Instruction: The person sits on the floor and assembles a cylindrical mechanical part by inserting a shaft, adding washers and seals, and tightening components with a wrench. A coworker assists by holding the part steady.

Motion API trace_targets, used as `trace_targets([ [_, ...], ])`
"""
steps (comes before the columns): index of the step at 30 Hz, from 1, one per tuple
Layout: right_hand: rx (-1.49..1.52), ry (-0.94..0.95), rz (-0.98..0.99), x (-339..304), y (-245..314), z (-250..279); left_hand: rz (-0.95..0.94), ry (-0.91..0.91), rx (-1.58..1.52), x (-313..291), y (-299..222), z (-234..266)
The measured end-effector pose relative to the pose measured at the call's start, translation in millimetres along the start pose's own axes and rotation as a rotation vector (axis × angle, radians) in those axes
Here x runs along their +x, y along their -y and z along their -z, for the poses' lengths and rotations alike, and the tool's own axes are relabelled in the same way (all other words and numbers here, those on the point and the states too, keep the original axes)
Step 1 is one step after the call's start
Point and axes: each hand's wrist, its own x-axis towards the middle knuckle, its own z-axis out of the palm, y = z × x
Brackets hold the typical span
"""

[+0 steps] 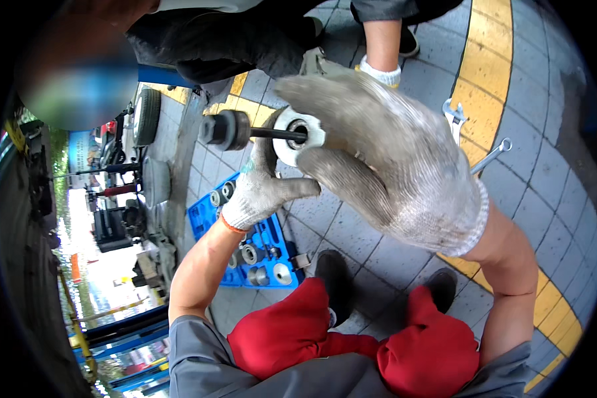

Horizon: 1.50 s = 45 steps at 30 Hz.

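Note:
A light metal piece with a round eye (317,134) and a ring-shaped bushing is at the centre, and a black bolt (265,133) runs through it. On the bolt's left end sits a dark hex head with a thick round collar (233,130). My left hand (262,189), in a knitted work glove, grips the piece from below, its fingers behind the eye and the thumb stretched rightward. My right hand (398,166), in a soiled glove, is large and partly blurred; its thumb and fingers close round the piece's right side. What lies inside its palm is hidden.
A blue tool case (288,247) with several metal sleeves lies on the tiled floor below my left hand. Two wrenches (455,118) (491,156) are at the right by a yellow strip (487,60). Another person's gloved hand (381,73) reaches in beyond my right hand. A tyre (147,117) stands left.

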Motion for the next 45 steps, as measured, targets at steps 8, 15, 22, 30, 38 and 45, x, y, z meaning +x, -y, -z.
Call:
trace_targets([
  [8,-0.360,0.395,0.298,101.8,57.6,1.6,-0.408,-0.265,-0.373,-8.5,-7.2,-1.9],
  [15,-0.895,0.867,0.395,139.3,106.8,7.4,-0.955,-0.322,-0.070,24.3,-24.2,-5.7],
  [22,-1.268,1.224,0.422,168.7,116.6,-25.3,-1.005,-0.246,-0.094,39.3,-7.4,3.5],
  [30,-1.069,1.469,0.043,191.2,121.5,-35.4,-1.080,-0.503,-0.242,49.6,-2.5,-28.9],
  [38,-0.961,1.198,-0.291,170.1,112.7,-29.4,-1.146,-0.640,-0.259,69.6,7.2,-60.5],
  [45,-1.341,1.347,-0.119,158.7,130.7,-40.0,-1.135,-0.711,-0.307,67.1,0.0,-59.6],
])
